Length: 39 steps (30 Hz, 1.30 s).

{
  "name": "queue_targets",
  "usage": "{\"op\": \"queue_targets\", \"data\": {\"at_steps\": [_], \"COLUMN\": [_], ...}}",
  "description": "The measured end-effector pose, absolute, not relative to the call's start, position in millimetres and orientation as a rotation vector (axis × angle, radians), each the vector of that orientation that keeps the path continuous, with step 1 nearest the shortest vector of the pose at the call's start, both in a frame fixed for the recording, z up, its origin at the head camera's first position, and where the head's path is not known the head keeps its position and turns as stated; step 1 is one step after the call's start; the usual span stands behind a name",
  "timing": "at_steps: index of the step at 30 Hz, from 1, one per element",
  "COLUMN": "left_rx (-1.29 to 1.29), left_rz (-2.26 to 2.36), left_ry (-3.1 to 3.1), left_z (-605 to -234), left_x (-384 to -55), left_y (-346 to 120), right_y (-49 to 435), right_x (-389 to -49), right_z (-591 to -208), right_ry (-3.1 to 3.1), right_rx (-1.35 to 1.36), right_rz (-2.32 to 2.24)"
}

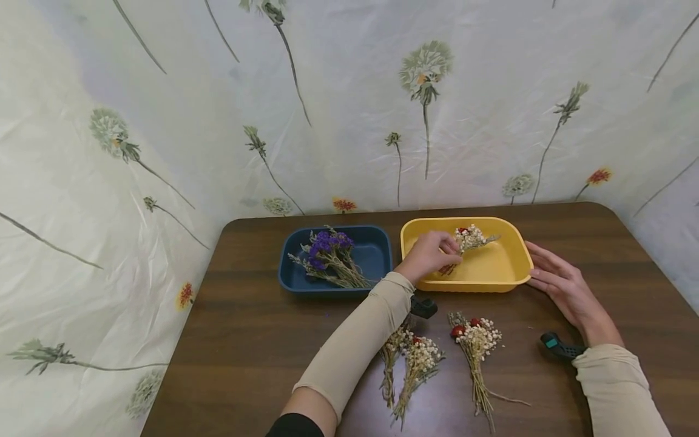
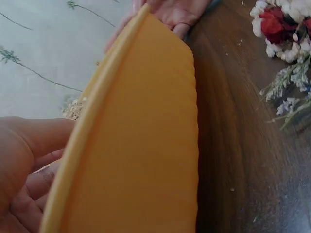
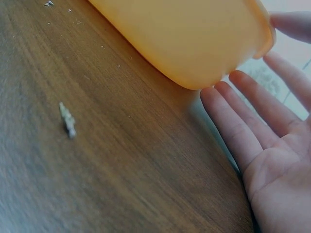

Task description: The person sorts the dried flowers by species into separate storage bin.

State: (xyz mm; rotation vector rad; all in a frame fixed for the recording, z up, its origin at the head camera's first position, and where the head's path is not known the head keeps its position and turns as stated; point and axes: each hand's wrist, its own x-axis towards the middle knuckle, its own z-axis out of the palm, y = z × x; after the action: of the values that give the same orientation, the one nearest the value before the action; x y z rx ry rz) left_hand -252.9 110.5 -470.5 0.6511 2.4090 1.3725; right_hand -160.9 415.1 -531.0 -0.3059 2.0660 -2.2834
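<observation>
My left hand (image 1: pixel 434 254) reaches over the near rim into the yellow tray (image 1: pixel 491 273). Its fingers pinch the stems of a small dried flower bunch (image 1: pixel 471 238), whose white and red heads point right inside the tray. In the left wrist view the tray's wall (image 2: pixel 136 121) covers most of the bunch, leaving some pale heads (image 2: pixel 74 109) showing beside the fingers. My right hand (image 1: pixel 568 291) is at the tray's right end, fingers extended. In the right wrist view its fingertips (image 3: pixel 209 94) are right at the tray's end wall (image 3: pixel 194 43).
A blue tray (image 1: pixel 379 249) holding purple dried flowers (image 1: pixel 330 246) stands to the left. Nearer me on the brown table (image 1: pixel 246 340) lie a red-and-white bunch (image 1: pixel 477 346) and more bunches (image 1: pixel 417 361) beside my left forearm. A flower-printed cloth (image 1: pixel 355 91) hangs behind.
</observation>
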Motion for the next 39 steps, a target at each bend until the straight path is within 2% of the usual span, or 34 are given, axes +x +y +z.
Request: {"op": "queue_targets", "data": {"at_steps": [22, 29, 39], "left_rx": [0.663, 0.698, 0.798], "left_rz": [1.006, 0.769, 0.687], "left_ry": [2.574, 2.716, 2.826], "left_z": [-472.6, -472.2, -459.4], "left_x": [-252.1, -252.4, -248.3], "left_y": [117.0, 119.5, 108.7], "right_y": [415.9, 415.3, 415.7], "right_x": [-161.7, -162.1, -162.1], "right_z": [-531.1, -532.5, -532.2], "right_ry": [2.071, 2.049, 2.049], "right_rx": [-0.308, -0.361, -0.38], "right_rz": [-2.281, -2.299, -2.293]}}
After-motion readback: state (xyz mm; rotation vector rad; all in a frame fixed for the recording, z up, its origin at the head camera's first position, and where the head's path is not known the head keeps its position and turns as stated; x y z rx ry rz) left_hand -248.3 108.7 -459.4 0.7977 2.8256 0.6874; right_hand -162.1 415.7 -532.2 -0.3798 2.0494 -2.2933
